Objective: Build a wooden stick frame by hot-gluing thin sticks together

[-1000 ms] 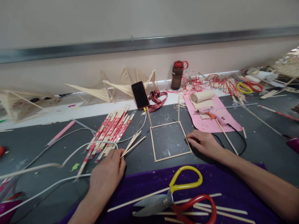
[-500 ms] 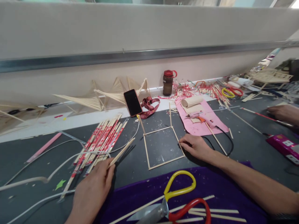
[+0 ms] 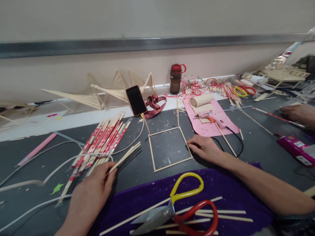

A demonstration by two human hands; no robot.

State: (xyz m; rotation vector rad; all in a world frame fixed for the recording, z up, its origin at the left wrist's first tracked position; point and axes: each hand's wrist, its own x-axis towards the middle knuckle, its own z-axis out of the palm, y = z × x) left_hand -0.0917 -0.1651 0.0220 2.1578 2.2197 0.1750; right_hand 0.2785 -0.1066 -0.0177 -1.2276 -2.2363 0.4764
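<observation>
My left hand (image 3: 90,196) pinches the near ends of two or three bare wooden sticks (image 3: 125,156), which slant up to the right over the dark table. My right hand (image 3: 205,149) rests with curled fingers on the right side of a square frame of thin sticks (image 3: 169,146). Two uprights stand at the frame's far corners. Beside my left hand lies a pile of red-wrapped chopsticks (image 3: 103,142).
Large scissors (image 3: 182,209) with yellow and red handles lie on a purple cloth (image 3: 236,196) with loose sticks. A glue gun (image 3: 209,118) sits on pink paper. A phone (image 3: 136,100), a brown bottle (image 3: 176,78) and stick models line the wall. Another person's hand (image 3: 299,113) is at far right.
My left hand has drawn the bare sticks toward me and to the left, away from the pile. The view shifted right, bringing another person's hand and a pink box into sight.
</observation>
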